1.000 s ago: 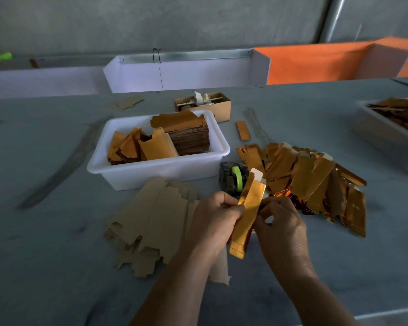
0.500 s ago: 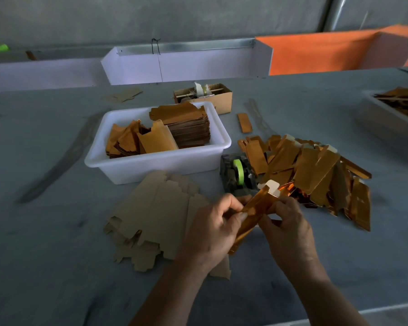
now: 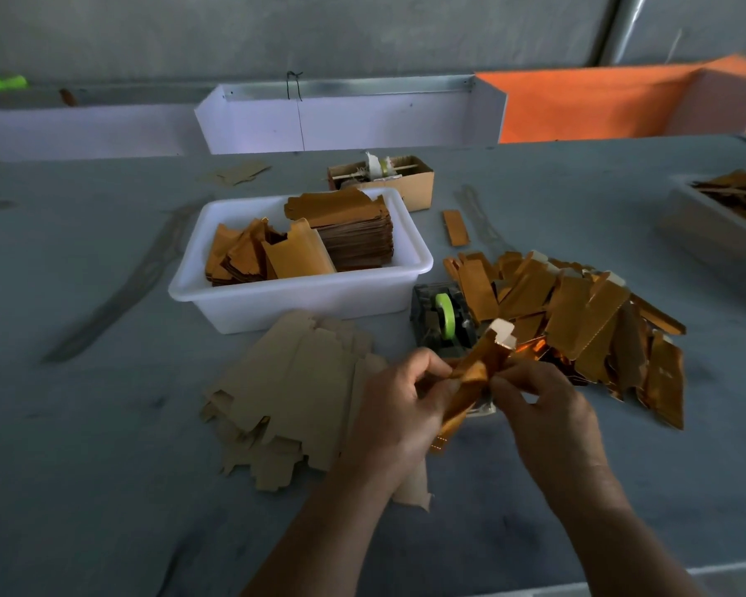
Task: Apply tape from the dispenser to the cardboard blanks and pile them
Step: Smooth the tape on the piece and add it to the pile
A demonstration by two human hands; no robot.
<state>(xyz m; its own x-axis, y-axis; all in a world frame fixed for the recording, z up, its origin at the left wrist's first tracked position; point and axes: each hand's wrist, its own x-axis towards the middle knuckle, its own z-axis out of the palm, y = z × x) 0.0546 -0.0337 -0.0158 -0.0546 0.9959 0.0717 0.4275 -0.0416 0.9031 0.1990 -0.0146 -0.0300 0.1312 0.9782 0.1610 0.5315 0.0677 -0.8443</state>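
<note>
Both hands hold one folded gold cardboard blank (image 3: 476,370) just above the table, tilted with its white tab pointing up and right. My left hand (image 3: 399,409) grips its lower left part and my right hand (image 3: 539,400) pinches its right edge. Right behind the blank sits the grey tape dispenser (image 3: 442,314) with a green roll. A loose pile of gold blanks (image 3: 578,312) spreads to the right of the dispenser. Flat brown blanks (image 3: 293,394) lie fanned out on the left, partly under my left forearm.
A white tub (image 3: 302,295) behind the brown blanks holds stacked and loose gold blanks. A small open cardboard box (image 3: 414,183) stands behind it, and one single blank (image 3: 456,228) lies to its right. Another tub (image 3: 715,226) of blanks sits at the far right edge.
The blank stood nearly upright between my hands a second ago; it has tipped over toward the right and dropped lower, with both hands closing in on its middle.
</note>
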